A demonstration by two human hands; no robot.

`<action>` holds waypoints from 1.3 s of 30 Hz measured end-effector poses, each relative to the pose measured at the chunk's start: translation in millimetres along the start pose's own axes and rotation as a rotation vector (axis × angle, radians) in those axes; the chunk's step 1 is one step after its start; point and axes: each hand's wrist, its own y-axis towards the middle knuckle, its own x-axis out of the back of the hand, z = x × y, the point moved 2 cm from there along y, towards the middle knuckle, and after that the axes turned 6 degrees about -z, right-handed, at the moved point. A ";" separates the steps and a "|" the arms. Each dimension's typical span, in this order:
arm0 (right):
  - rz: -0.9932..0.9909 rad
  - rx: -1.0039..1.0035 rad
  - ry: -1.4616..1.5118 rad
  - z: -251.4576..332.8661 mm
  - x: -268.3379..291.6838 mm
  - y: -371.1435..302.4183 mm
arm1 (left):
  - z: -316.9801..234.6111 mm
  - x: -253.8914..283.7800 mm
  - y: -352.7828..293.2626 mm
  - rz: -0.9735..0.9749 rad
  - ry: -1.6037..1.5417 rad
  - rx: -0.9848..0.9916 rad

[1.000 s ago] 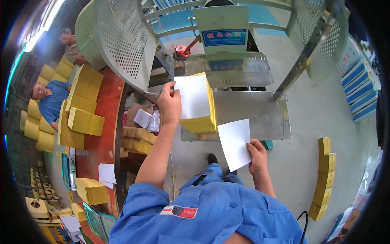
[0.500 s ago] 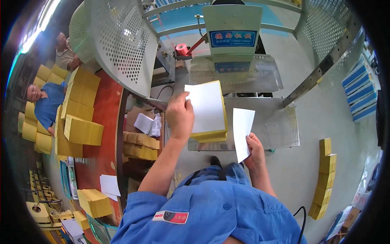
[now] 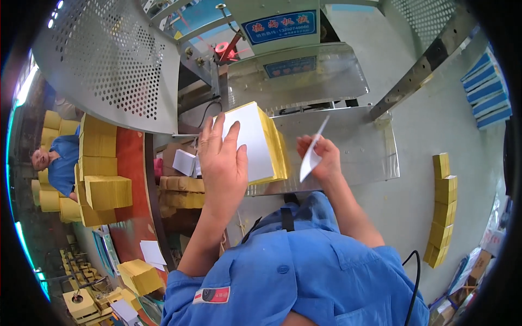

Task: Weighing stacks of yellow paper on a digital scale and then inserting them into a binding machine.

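Note:
A thick stack of paper (image 3: 252, 142), white on top and yellow along its sides, sits in front of me on the shiny metal table (image 3: 348, 157) of a machine. Over the left part of the stack, my left hand (image 3: 224, 169) lies with its fingers spread, holding nothing. The heel of the hand hides the stack's near left corner. Right of the stack, my right hand (image 3: 324, 160) pinches a white sheet of paper (image 3: 311, 162). That sheet is bent and seen nearly edge-on, apart from the stack.
A perforated metal guard (image 3: 125, 70) rises at the left, and a slanting metal bar (image 3: 418, 68) at the right. On the red table (image 3: 130, 157) stand yellow paper stacks (image 3: 109, 191); a person in blue (image 3: 62, 163) is behind them. More yellow stacks (image 3: 443, 209) line the right floor.
My left hand has gone from curled at the stack's left edge to spread fingers over it. My right hand has moved forward, turning the sheet edge-on. The whole view has shifted.

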 end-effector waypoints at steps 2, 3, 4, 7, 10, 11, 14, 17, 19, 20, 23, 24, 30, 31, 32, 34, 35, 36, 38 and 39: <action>0.010 -0.045 -0.065 -0.4 -17.6 26.5 | 4.2 -18.0 -4.0 0.045 0.037 0.023; 0.005 -0.060 -0.098 -5.3 -22.8 42.0 | 9.4 -28.9 -7.2 0.085 0.068 0.043; 0.043 -0.072 -0.164 -10.4 -24.8 56.4 | 11.0 -37.6 -14.0 0.145 0.127 0.068; 0.075 -0.137 -0.375 -26.4 -33.9 84.6 | 10.0 -51.1 -20.9 0.174 0.246 0.084; 0.126 -0.114 -0.507 -36.0 -31.7 95.0 | 4.6 -52.3 -17.7 0.211 0.230 0.130; 0.111 -0.072 -0.612 -36.2 -28.9 95.9 | 2.6 -51.4 -15.8 0.227 0.196 0.140; 0.110 -0.010 -0.762 -34.5 -32.0 87.0 | 0.0 -47.7 -15.8 0.229 0.173 0.140; 0.090 0.044 -0.786 -26.3 -16.5 69.4 | -12.7 -45.6 -22.8 0.249 0.123 0.090; 0.058 0.067 -0.769 -17.6 3.3 45.2 | -29.3 -38.9 -32.8 0.276 0.082 0.063; 0.020 0.067 -0.737 -12.2 14.0 28.1 | -39.6 -33.8 -39.4 0.318 0.046 0.025; -0.112 0.077 -0.589 -4.6 24.8 -33.2 | -62.1 -22.1 -64.4 0.380 -0.045 -0.071; -0.187 0.076 -0.479 -4.1 28.8 -52.2 | -65.2 -21.0 -74.0 0.385 -0.075 -0.156; -0.438 0.183 -0.219 -40.3 123.1 -120.4 | -48.5 -26.4 -58.0 0.397 -0.107 -0.308; -0.461 0.132 -0.168 -55.5 126.1 -125.9 | -42.8 -29.0 -51.8 0.388 -0.101 -0.313; -0.427 0.118 -0.132 -70.0 129.7 -124.8 | -39.3 -31.6 -47.8 0.393 -0.113 -0.331; -0.355 0.090 -0.079 -92.8 129.2 -116.5 | -38.1 -34.6 -46.4 0.404 -0.126 -0.370; -0.324 0.069 -0.051 -99.3 126.0 -114.5 | -38.6 -36.3 -47.1 0.390 -0.123 -0.368; -0.306 0.067 -0.043 -104.5 123.0 -111.8 | -38.3 -35.2 -47.7 0.370 -0.113 -0.364; -0.313 0.087 -0.025 -110.8 116.8 -112.4 | -34.9 -33.1 -51.8 0.354 -0.102 -0.379; -0.328 0.088 -0.026 -112.2 113.3 -114.7 | -33.8 -32.3 -54.6 0.339 -0.093 -0.367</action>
